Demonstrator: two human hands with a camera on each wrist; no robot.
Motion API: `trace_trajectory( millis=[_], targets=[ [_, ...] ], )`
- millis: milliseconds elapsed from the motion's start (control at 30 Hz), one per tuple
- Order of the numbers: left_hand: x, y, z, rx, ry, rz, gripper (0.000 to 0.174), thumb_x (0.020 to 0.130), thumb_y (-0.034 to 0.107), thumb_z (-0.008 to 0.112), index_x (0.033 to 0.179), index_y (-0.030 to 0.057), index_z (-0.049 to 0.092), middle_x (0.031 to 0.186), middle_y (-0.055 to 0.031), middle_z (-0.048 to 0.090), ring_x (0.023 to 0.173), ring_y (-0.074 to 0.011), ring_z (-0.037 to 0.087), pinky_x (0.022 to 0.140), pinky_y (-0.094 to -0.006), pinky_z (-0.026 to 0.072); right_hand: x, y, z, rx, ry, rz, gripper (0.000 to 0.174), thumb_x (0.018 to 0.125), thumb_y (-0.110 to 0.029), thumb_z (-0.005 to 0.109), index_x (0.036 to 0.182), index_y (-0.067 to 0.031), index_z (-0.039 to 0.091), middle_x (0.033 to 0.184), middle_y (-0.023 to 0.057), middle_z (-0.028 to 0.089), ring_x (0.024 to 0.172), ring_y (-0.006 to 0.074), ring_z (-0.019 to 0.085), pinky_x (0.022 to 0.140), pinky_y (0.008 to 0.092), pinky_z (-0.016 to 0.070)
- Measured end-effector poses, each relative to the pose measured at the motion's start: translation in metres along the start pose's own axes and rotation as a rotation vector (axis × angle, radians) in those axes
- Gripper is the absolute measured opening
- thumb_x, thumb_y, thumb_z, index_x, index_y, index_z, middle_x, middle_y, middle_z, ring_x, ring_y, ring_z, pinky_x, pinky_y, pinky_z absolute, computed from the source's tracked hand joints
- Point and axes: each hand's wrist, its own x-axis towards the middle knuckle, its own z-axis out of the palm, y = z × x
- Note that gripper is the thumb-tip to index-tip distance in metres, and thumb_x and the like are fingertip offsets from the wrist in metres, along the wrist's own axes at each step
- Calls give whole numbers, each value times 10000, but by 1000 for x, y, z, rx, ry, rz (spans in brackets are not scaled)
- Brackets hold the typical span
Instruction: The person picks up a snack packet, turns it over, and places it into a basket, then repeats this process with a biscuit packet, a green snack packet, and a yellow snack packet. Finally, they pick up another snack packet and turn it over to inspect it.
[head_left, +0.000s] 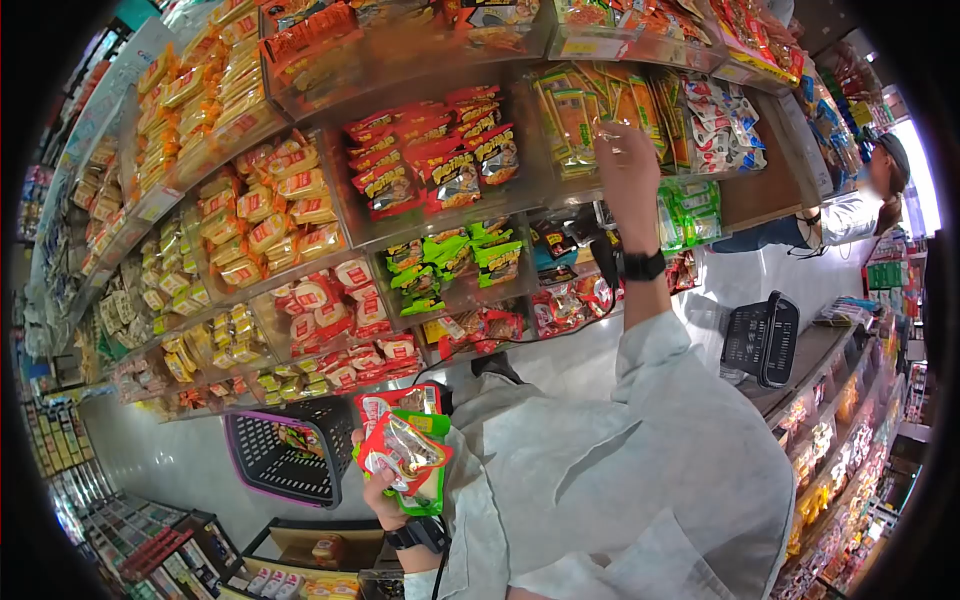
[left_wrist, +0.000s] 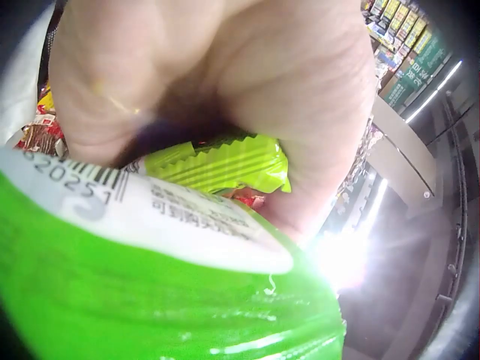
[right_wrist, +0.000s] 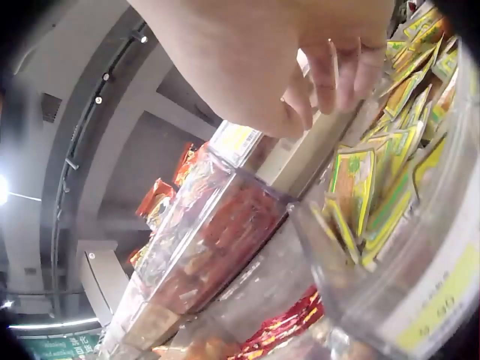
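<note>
In the head view, my left hand (head_left: 382, 492) grips several snack packs low at the centre, a red-edged pack (head_left: 400, 450) in front of a green one (head_left: 432, 490). Up close in the left wrist view, a green pack (left_wrist: 165, 292) with a white printed label lies against the fingers. My right hand (head_left: 630, 185) reaches over a clear bin of yellow-green flat packets (head_left: 570, 120). In the right wrist view, the fingers of that hand (right_wrist: 322, 79) are bent and hold nothing, above and beside the packets (right_wrist: 356, 184).
Tiered clear bins hold red-black packs (head_left: 450, 180), orange packs (head_left: 270, 235) and green packs (head_left: 690, 212). A black basket with a purple rim (head_left: 235, 455) stands on the floor at lower left. Another black basket (head_left: 760, 340) and a person (head_left: 850, 220) are at right.
</note>
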Motion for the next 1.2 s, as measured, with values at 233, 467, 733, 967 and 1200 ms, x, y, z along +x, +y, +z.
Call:
trace_trajectory(
  millis=[233,467,733,967,1200],
  targets=[
    [4,13,1,33,8,-39,850,790,195,655,1557,71,309,1420,-100,528,1190,-240,576,1036,-388,454,-98,-99,-31,378,-659,153,173,933,-131,663,1065,-24,696,953,90,715,852,176,687,776,308,539],
    [-13,32,-27,-22,-91,-1,761,760,243,712,1427,11,428,1350,-136,574,1175,-261,595,1021,-399,479,-186,-185,-37,709,-1241,170,231,951,-178,677,1138,-42,662,1041,67,710,920,156,679,823,303,547],
    [-68,31,-52,-438,-229,48,705,637,65,735,1261,111,410,1298,-165,524,1210,-353,559,1037,-471,490,-274,-250,-45,905,-1461,392,434,970,-199,672,1356,-62,527,1130,109,685,950,143,663,835,298,540],
    [-98,20,-84,-419,-224,-131,722,618,30,731,1261,112,411,1317,-180,511,1228,-373,549,1044,-483,486,-302,-279,-65,824,-1551,320,493,937,-115,697,1376,-55,479,1178,93,668,954,111,654,767,286,535],
    [-89,13,-76,-405,-317,-97,978,600,37,733,1489,92,330,1438,-190,469,1317,-373,507,1102,-496,445,-286,-280,-82,801,-1533,668,429,897,-72,725,1256,-65,490,1245,108,624,1054,112,628,795,275,531]
  ],
)
